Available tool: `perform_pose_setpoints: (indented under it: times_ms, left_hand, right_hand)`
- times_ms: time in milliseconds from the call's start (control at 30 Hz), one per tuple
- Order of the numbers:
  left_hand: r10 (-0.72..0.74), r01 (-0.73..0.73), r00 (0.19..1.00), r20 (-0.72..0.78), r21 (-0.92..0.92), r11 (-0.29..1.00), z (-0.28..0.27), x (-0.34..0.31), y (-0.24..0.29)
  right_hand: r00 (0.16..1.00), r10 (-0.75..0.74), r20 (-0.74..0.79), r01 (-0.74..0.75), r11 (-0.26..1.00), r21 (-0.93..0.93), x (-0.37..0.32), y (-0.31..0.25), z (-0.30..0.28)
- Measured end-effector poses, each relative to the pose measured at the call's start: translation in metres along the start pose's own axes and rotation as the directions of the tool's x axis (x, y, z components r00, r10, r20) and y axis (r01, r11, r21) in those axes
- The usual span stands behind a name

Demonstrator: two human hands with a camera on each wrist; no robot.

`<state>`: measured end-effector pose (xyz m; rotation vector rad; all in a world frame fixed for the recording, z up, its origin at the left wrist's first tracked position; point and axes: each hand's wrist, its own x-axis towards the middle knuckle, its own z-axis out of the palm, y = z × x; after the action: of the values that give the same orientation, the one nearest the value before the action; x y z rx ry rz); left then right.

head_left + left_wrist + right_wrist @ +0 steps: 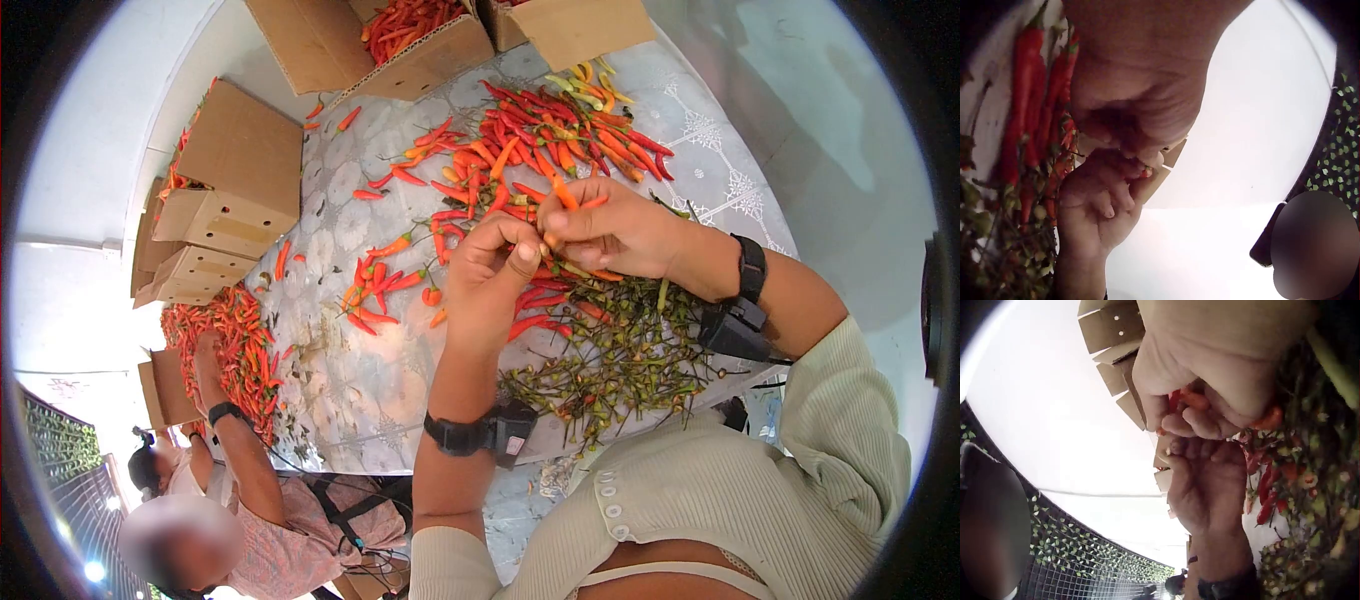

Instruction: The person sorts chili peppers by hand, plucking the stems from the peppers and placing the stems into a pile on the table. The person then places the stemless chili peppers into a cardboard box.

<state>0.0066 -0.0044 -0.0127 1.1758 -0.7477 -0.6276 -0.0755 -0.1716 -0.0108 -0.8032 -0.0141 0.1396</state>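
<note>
Green stems (610,365) lie heaped at the near edge of the cloth (330,360); just above that heap left hand (490,285) and right hand (610,235) both pinch one orange chilli (564,192). Best grip close to its cap, I judge. Beyond the heap chillies (560,135) crowd; bare cloth left of it, boxes (400,45) along the far edge

The person wears a cream ribbed cardigan (760,480), a black left wrist strap (462,435) and right wrist strap (750,270).
</note>
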Motion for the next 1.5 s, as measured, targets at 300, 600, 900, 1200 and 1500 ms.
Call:
perform_pose_setpoints:
  times_ms: [300,600,900,1200,1500]
  left_hand:
    - [0.259,-0.321,0.939,0.229,0.853,0.411,0.012,0.005,0.006]
    - [0.145,-0.271,0.962,0.231,0.869,0.414,0.01,0.003,0.009]
    - [0.241,-0.176,0.96,-0.143,0.361,0.916,-0.002,0.002,0.005]
    - [0.25,-0.149,0.958,-0.138,0.505,0.85,0.004,0.003,-0.001]
    - [0.278,-0.16,0.952,-0.131,0.562,0.812,0.003,0.001,-0.002]
  right_hand:
    - [0.973,-0.059,-0.222,0.115,0.962,0.246,0.007,-0.014,-0.022]
    - [0.938,-0.065,-0.34,0.111,0.987,0.116,0.009,-0.01,-0.016]
    - [0.968,-0.119,-0.22,0.107,0.992,-0.068,0.006,-0.006,-0.011]
    - [0.991,-0.102,-0.092,0.079,0.971,-0.224,0.0,-0.001,-0.002]
    - [0.981,-0.144,-0.131,0.071,0.892,-0.447,0.0,0.0,0.004]
